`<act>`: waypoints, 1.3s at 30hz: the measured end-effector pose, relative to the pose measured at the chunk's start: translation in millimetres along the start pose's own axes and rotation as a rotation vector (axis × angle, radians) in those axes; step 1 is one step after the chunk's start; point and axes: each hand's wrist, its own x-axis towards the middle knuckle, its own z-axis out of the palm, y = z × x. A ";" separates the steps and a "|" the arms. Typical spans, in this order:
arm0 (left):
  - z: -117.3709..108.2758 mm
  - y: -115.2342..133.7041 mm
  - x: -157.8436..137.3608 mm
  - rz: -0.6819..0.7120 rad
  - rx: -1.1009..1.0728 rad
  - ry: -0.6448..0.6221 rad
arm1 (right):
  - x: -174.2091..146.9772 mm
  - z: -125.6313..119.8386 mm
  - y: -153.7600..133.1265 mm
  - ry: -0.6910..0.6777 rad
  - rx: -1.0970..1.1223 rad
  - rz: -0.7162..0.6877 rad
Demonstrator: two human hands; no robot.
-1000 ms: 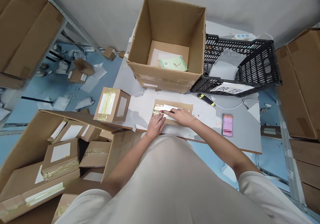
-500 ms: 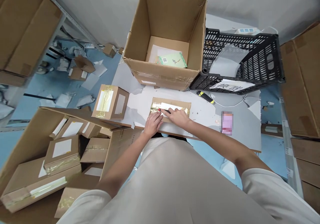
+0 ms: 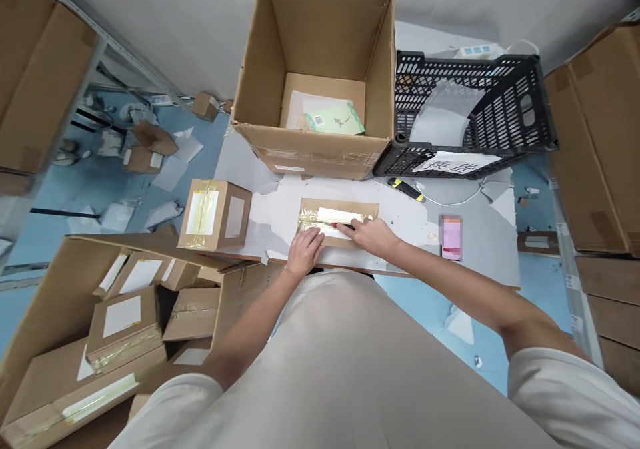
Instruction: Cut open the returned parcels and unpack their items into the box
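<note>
A flat cardboard box point(image 3: 310, 214) sealed with shiny tape and bearing a white label lies on the table in front of me. My left hand point(image 3: 305, 249) rests flat on its near left part, fingers stretched out. In my right hand point(image 3: 373, 235) is a slim red-and-black cutter point(image 3: 344, 226), mostly covered by the fingers. Its red end points left and lies over the taped seam near the middle of the box; the blade is too small to make out.
Behind stands a large open carton point(image 3: 315, 143) with a green booklet point(image 3: 336, 119) inside, beside a black crate point(image 3: 465, 135). A yellow-and-black utility knife point(image 3: 407, 189) and a phone point(image 3: 451, 237) lie right. Left are a taped box point(image 3: 215, 215) and a big carton point(image 3: 75, 252) of parcels.
My right hand has slid right along the taped seam with the cutter. The left hand stays on the box. The whole view has shifted slightly.
</note>
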 end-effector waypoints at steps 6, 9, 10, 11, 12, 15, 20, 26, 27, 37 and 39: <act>0.0 -1.3 1.0 -0.038 -0.021 -0.054 | -62.1 13.6 31.6 -0.086 -0.041 0.170; 1.0 -0.9 1.7 -0.063 -0.041 -0.065 | -87.9 21.1 38.7 -0.081 -0.061 0.224; 0.7 -0.1 2.1 -0.070 -0.042 -0.066 | -95.2 23.3 39.9 -0.081 -0.071 0.237; 0.0 1.1 2.8 -0.076 -0.041 -0.066 | -102.4 25.6 40.8 -0.081 -0.080 0.248; -1.4 2.6 3.6 -0.080 -0.039 -0.067 | -109.6 28.4 41.7 -0.078 -0.083 0.261; -9.6 8.4 7.3 -0.092 -0.028 -0.092 | -129.4 40.9 43.2 -0.004 0.004 0.347; -26.2 9.6 24.4 -0.102 0.006 -0.156 | -127.7 77.1 29.2 0.350 0.657 0.630; -29.4 -9.4 61.3 -0.106 0.068 -0.205 | -94.3 105.7 -6.6 0.494 1.173 0.744; -28.7 -12.4 64.9 -0.104 0.066 -0.227 | -92.3 106.5 -9.9 0.501 1.195 0.752; -15.7 -22.7 61.6 -0.044 -0.062 -0.149 | -96.7 92.4 -9.2 0.433 1.134 0.714; -15.0 -21.6 60.8 -0.054 -0.072 -0.143 | -99.5 88.5 -6.5 0.405 1.107 0.681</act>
